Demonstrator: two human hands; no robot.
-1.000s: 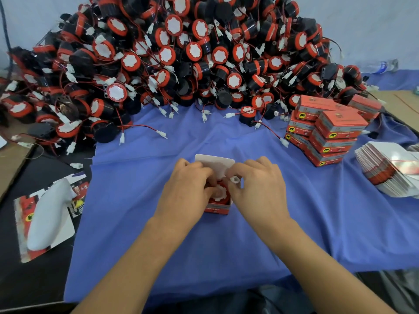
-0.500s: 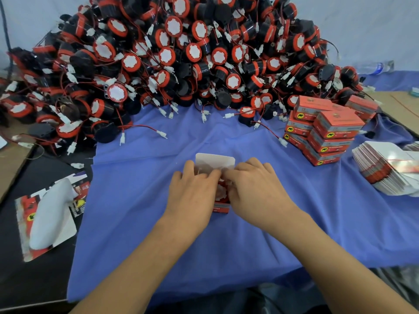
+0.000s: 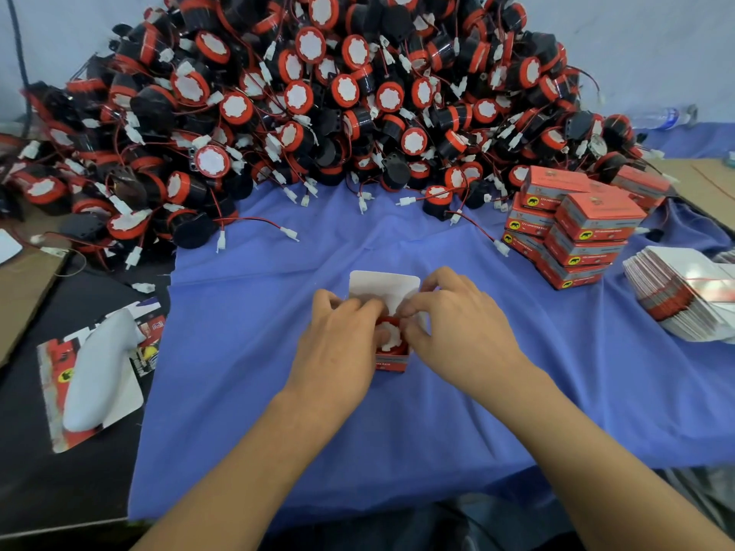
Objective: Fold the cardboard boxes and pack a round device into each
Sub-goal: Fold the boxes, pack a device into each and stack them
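**Device in, lid up: what could spoil the closing**

The big pile of loose devices point(image 3: 318, 105) lies well beyond both hands, with its nearest wires and white plugs trailing onto the blue cloth point(image 3: 397, 451) on the far side of the grip. A stray lead could, I judge, catch a finger on the next reach forward and drag several pieces along. The stack of packed boxes point(image 3: 576, 228) stands beyond and to the right of the right hand point(image 3: 457, 324). It looks loosely piled, so a hasty placement might topple it. The flat boxes point(image 3: 684, 296) lie further right, well apart.

The open box point(image 3: 391, 361) stands mouth-up between the two hands. The left hand point(image 3: 338, 344) curls over its left edge, fingertips on the contents. The right hand grasps the right wall, pinching what appears to be a side flap. Because the cloth is soft and creased, uneven pressing from one hand could tilt the box.

The device point(image 3: 387, 336) sits inside, directly under the fingertips of both hands, with its red rim and white face showing between them. Its wire and plug are hidden. If they are bunched on top, the closure would likely jam or trap them.

The lid flap point(image 3: 384, 286) stands just beyond the fingertips. It is thin card, and forcing it down over a proud device would probably crease it.
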